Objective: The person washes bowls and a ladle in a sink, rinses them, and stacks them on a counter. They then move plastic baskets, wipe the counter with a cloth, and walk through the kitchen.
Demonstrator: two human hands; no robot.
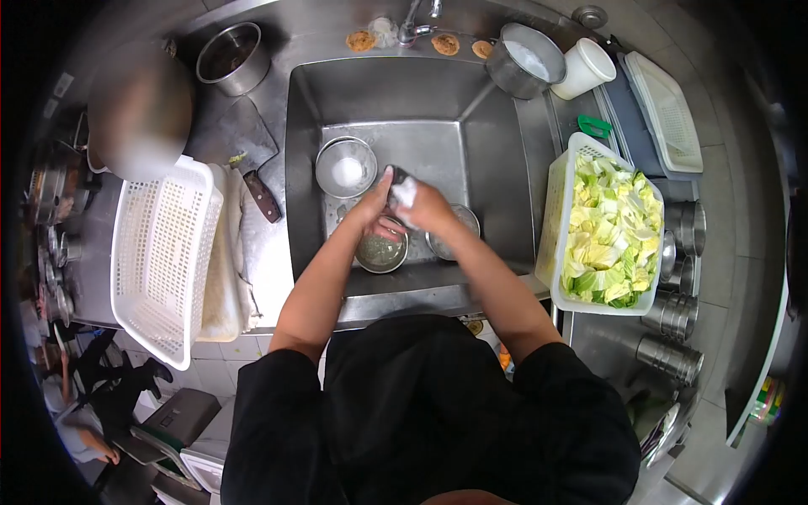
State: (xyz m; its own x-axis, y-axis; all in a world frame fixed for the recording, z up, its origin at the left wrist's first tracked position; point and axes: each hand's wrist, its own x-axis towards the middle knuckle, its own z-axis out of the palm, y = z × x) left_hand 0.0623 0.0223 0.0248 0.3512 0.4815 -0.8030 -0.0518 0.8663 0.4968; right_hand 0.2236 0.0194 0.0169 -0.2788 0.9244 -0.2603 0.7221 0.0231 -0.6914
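Observation:
Over the steel sink (412, 303), my two hands meet. My left hand (375, 207) is closed around a small dark metal-looking piece (396, 178), its kind hard to make out. Pressed against that piece, my right hand (427, 209) grips a white foamy wad (404, 194), blurred by motion. Left of the hands stands a metal bowl (326, 187) with white suds inside. Beneath my left hand is a second round bowl (383, 268) holding cloudy liquid. A third bowl (471, 220) is partly hidden under my right forearm.
At left are a white perforated basket (160, 252), a cleaver (240, 139) and a steel pot (233, 59). Chopped leafy greens (610, 236) fill a white basket (554, 227) at right. A faucet (408, 34), a foamy pot (522, 63) and a white container (585, 67) line the back.

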